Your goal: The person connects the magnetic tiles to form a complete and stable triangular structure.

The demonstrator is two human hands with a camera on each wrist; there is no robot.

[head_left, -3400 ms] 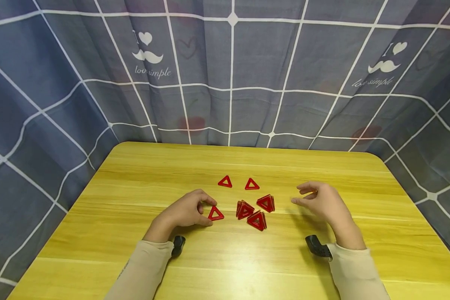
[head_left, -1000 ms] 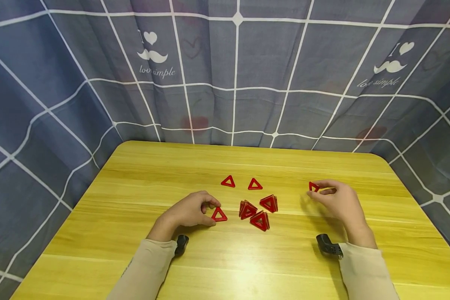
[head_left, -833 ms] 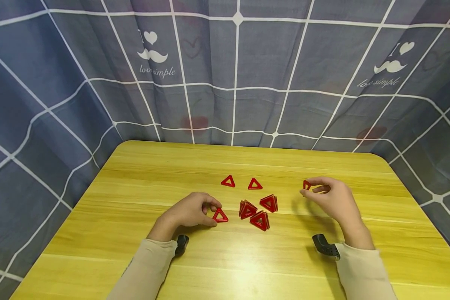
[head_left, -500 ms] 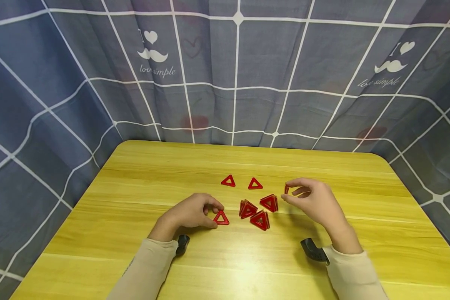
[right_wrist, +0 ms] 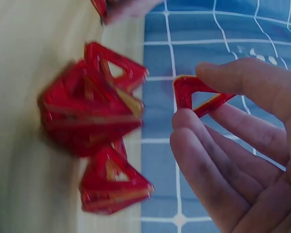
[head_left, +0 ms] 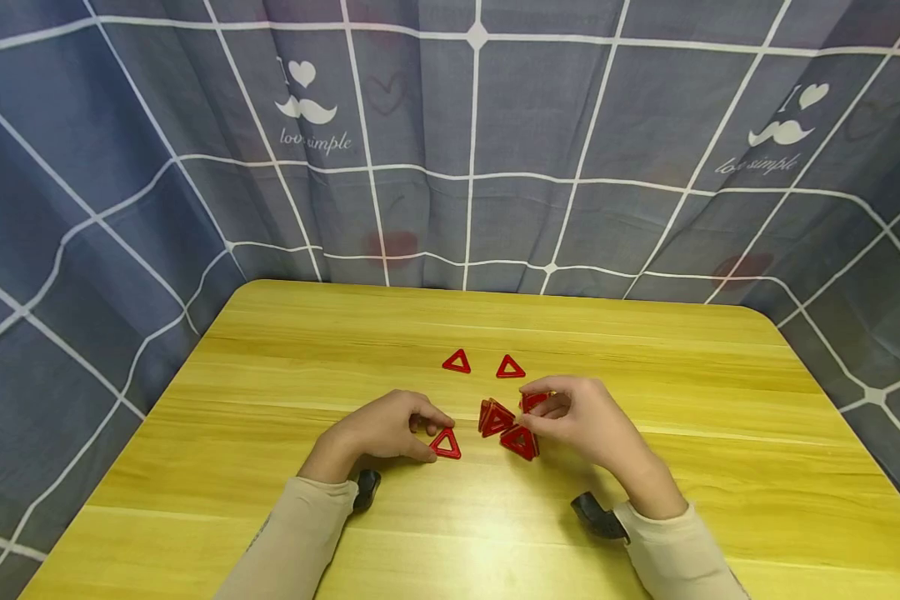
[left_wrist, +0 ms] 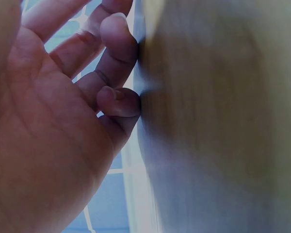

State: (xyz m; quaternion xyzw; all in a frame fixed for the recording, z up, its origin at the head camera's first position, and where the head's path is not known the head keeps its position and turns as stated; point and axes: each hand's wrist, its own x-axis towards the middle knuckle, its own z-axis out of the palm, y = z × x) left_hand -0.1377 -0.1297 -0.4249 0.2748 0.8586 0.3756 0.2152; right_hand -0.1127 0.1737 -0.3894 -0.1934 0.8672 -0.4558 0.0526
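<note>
My left hand (head_left: 390, 429) pinches a small red triangle frame (head_left: 446, 444) at the table, thumb at one corner and forefinger at another. In the left wrist view only that hand's palm and curled fingers show, close to the tabletop. My right hand (head_left: 585, 421) holds a second red triangle frame (right_wrist: 185, 92) between thumb and fingers, raised above the table. Just beside it stand red clusters of triangle frames: one at left (head_left: 495, 418), one at front (head_left: 520, 442) and one partly hidden behind the right fingers.
Two single red triangles, one left (head_left: 457, 361) and one right (head_left: 510, 367), lie flat farther back on the yellow wooden table (head_left: 307, 333). A blue-grey curtain (head_left: 525, 125) with white lines stands behind and at both sides. Each wrist carries a black device (head_left: 598, 518).
Earlier empty, my right hand gained a triangle and carried it leftward from the table's right side to the clusters. My left hand slid its triangle slightly right and toward me.
</note>
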